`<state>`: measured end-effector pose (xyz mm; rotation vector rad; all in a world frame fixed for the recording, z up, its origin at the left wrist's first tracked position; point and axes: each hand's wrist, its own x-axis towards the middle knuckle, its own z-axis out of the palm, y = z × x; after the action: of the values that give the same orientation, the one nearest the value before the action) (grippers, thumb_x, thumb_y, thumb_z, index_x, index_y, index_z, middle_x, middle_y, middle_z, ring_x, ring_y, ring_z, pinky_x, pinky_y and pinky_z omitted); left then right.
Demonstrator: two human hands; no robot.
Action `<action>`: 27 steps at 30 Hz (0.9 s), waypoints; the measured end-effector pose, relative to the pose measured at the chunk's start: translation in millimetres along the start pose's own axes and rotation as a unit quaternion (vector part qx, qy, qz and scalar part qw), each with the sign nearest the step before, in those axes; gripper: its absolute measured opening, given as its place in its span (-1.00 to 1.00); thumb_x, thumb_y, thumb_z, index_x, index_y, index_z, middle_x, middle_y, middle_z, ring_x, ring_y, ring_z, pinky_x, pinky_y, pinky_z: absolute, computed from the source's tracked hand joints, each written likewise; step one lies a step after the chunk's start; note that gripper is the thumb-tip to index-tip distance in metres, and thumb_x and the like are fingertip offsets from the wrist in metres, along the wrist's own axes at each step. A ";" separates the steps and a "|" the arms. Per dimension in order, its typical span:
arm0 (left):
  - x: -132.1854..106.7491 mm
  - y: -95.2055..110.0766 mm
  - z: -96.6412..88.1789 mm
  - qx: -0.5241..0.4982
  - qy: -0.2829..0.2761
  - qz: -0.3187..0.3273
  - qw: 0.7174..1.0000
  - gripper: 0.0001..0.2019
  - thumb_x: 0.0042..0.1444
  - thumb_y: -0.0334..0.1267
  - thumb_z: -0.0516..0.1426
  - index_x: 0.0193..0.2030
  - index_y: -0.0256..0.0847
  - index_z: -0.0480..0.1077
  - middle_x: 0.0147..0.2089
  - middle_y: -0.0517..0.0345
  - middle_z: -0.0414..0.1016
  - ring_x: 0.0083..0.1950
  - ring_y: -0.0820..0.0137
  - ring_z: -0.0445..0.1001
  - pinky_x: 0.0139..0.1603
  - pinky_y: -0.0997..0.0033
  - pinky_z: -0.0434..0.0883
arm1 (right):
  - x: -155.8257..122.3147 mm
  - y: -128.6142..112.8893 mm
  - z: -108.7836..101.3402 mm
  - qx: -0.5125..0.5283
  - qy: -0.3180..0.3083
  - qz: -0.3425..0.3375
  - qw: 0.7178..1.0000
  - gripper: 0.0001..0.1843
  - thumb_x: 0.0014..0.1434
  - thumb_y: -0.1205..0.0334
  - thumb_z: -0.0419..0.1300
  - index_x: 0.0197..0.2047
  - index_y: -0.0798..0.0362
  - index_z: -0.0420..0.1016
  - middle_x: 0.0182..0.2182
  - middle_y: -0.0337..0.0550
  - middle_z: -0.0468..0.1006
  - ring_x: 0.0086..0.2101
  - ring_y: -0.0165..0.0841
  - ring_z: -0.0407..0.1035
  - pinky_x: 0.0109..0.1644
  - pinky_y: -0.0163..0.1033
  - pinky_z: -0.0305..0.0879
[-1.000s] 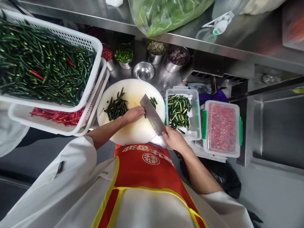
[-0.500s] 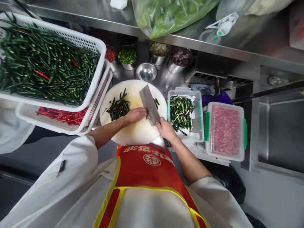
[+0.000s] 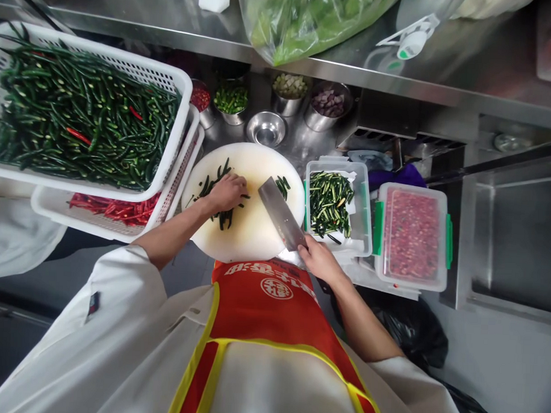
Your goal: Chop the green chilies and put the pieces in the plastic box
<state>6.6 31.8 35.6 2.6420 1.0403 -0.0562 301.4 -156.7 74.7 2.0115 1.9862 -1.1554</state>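
Note:
My right hand (image 3: 318, 256) grips a cleaver (image 3: 280, 213), its wide blade slanting across the right part of the round white cutting board (image 3: 249, 242). On the left part, my left hand (image 3: 227, 191) is over a pile of green chilies (image 3: 223, 218), fingers curled down among them. Its fingertips are partly hidden. Beyond the blade lie a few cut chili pieces (image 3: 283, 185). Just right of the board, a clear plastic box (image 3: 359, 233) contains sliced green chilies (image 3: 327, 202) on white paper.
At left, a white basket of whole green chilies (image 3: 84, 115) is stacked over one with red chilies (image 3: 117, 210). Metal cups (image 3: 285, 104) and a small steel bowl (image 3: 266, 129) stand behind the board. A lidded box of red chopped food (image 3: 412, 235) sits at right, below a steel shelf (image 3: 173, 31).
My left hand has moved left from beside the blade onto the chili pile. The cleaver has shifted right and toward me, leaving the cut pieces more exposed.

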 end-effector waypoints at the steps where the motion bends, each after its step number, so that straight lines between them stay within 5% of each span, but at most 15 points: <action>1: 3.5 7.1 1.7 -0.002 0.022 0.008 1.000 -0.81 0.20 -0.30 0.13 -0.14 -0.17 0.58 -0.03 -0.06 0.49 0.01 0.14 0.39 0.07 0.13 0.31 | 2.1 0.4 -0.8 -0.002 0.008 0.008 1.000 -0.77 0.38 0.22 -0.03 -0.04 0.09 0.38 -0.25 -0.02 0.62 -0.19 -0.19 0.48 -0.20 -0.24 0.12; 9: 20.1 49.8 42.0 -0.082 0.035 0.132 0.987 -0.71 0.36 -0.32 -0.03 -0.08 -0.23 0.54 -0.09 -0.03 0.54 -0.04 0.28 0.43 0.05 0.27 0.41 | 3.8 -4.1 -11.0 -0.041 0.024 0.007 0.999 -0.80 0.37 0.24 -0.01 -0.07 0.10 0.38 -0.32 -0.04 0.60 -0.26 -0.22 0.48 -0.25 -0.24 0.08; 16: 16.0 38.0 48.0 -0.105 0.070 0.069 0.990 -0.69 0.37 -0.26 -0.04 -0.13 -0.19 0.55 -0.03 0.01 0.51 0.04 0.30 0.42 0.07 0.30 0.43 | -2.4 0.0 -23.1 -0.047 -0.002 -0.013 0.999 -0.83 0.36 0.24 -0.01 -0.11 0.07 0.38 -0.33 -0.05 0.60 -0.28 -0.23 0.47 -0.26 -0.24 0.06; 27: 18.3 26.5 55.7 -0.126 0.069 0.096 0.985 -0.69 0.39 -0.30 -0.07 -0.16 -0.21 0.51 -0.08 0.00 0.52 -0.01 0.31 0.43 0.06 0.30 0.41 | -7.8 -1.5 -33.0 0.008 -0.023 -0.004 1.000 -0.81 0.35 0.22 0.00 -0.10 0.06 0.39 -0.41 -0.10 0.58 -0.38 -0.25 0.44 -0.33 -0.25 0.10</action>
<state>42.0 9.4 -13.3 2.5253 0.7688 0.2839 315.6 -144.8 103.2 1.9678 1.9704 -1.2133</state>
